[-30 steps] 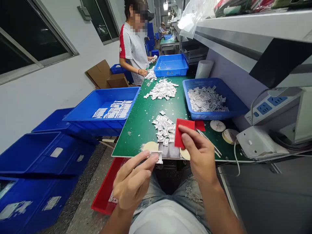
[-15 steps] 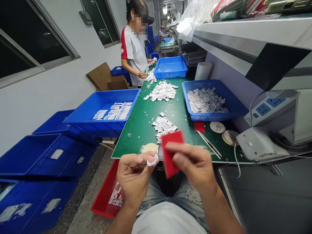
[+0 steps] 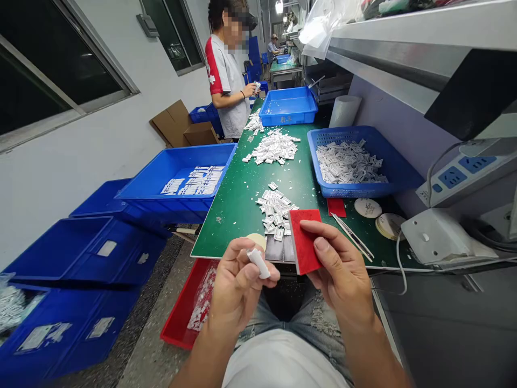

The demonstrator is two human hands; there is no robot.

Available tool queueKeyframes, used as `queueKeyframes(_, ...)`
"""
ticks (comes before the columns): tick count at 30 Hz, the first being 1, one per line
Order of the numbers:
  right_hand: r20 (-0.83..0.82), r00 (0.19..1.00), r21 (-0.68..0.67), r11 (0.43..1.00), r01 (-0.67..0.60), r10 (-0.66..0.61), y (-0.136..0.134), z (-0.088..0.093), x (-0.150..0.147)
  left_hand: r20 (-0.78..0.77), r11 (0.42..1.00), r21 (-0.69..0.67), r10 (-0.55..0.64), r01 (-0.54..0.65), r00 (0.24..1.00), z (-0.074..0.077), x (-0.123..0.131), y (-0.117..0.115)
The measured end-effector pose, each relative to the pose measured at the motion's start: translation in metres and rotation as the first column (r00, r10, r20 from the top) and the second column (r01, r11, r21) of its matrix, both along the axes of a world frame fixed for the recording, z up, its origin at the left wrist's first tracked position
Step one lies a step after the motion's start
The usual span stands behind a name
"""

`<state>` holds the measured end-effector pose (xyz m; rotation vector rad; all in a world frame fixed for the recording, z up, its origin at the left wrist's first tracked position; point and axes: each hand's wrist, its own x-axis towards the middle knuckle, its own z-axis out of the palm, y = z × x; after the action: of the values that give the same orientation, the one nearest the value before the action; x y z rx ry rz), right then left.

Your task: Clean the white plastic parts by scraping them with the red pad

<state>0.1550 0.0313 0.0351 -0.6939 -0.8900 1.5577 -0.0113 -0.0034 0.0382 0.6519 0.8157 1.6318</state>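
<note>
White part (image 3: 258,263) pinched in left hand (image 3: 236,285); red pad (image 3: 306,242), at three o'clock, clasped by right hand (image 3: 343,269). Rubbing seemingly in hand; pad's approach toward nine o'clock, part steadied, called for.

And here come my forearms, left (image 3: 208,347) and right (image 3: 375,345), both bare, angling in from the bottom toward the middle. My left hand (image 3: 238,295) is palm inward, fingers curled, left thumb (image 3: 251,272) closing the pinch! Over on the other side, my right hand (image 3: 345,269) grips too: index finger (image 3: 317,228) reaching across, right thumb (image 3: 324,249) pressed just below it, more fingers bent underneath. Both hands up, near each other, not touching!
</note>
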Motion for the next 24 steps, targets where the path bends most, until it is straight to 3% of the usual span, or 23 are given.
queueKeyframes(3,-0.045,0.987,0.078,0.985,-0.151,0.155,0.002,0.0,0.005,0.186,0.971,-0.154,-0.155,0.185,0.97,0.001,0.0,-0.003)
queueKeyframes(5,0.045,0.93,0.224,0.904,-0.365,0.365,0.008,0.001,0.008,0.238,0.943,-0.234,-0.179,0.235,0.955,-0.001,0.001,-0.004)
queueKeyframes(6,0.128,0.908,0.275,0.865,-0.42,0.4,0.011,0.002,0.008,0.246,0.932,-0.263,-0.184,0.248,0.952,-0.003,0.002,-0.004)
queueKeyframes(7,0.201,0.914,0.3,0.866,-0.4,0.352,0.014,0.003,0.008,0.254,0.925,-0.277,-0.192,0.261,0.948,-0.005,0.002,-0.004)
queueKeyframes(10,0.287,0.956,0.311,0.939,-0.149,0.057,0.021,0.003,0.006,0.297,0.918,-0.255,-0.226,0.305,0.928,-0.008,0.002,-0.004)
queueKeyframes(13,0.345,0.937,0.363,0.911,-0.196,0.064,0.023,-0.002,0.004,0.323,0.913,-0.25,-0.235,0.322,0.917,-0.008,-0.002,-0.003)
queueKeyframes(14,0.36,0.933,0.353,0.927,-0.129,-0.007,0.022,-0.005,0.005,0.328,0.915,-0.252,-0.225,0.314,0.918,-0.007,-0.004,-0.003)
queueKeyframes(16,0.349,0.907,0.286,0.949,0.134,-0.233,0.019,-0.011,0.007,0.333,0.918,-0.259,-0.206,0.299,0.92,-0.008,-0.006,-0.002)
queueKeyframes(17,0.325,0.912,0.265,0.949,0.169,-0.253,0.018,-0.014,0.009,0.329,0.917,-0.266,-0.203,0.296,0.922,-0.009,-0.005,-0.001)
queueKeyframes(19,0.256,0.967,0.338,0.938,-0.074,-0.015,0.014,-0.018,0.013,0.318,0.907,-0.295,-0.204,0.301,0.926,-0.011,0.0,0.001)
queueKeyframes(20,0.249,0.961,0.397,0.893,-0.211,0.117,0.012,-0.019,0.016,0.322,0.9,-0.314,-0.197,0.301,0.926,-0.012,0.004,0.003)
queueKeyframes(21,0.259,0.953,0.428,0.866,-0.259,0.157,0.011,-0.02,0.018,0.339,0.893,-0.334,-0.186,0.303,0.922,-0.013,0.008,0.004)
queueKeyframes(24,0.289,0.95,0.377,0.926,-0.002,-0.115,0.013,-0.021,0.026,0.423,0.856,-0.389,-0.164,0.341,0.891,-0.013,0.023,0.004)
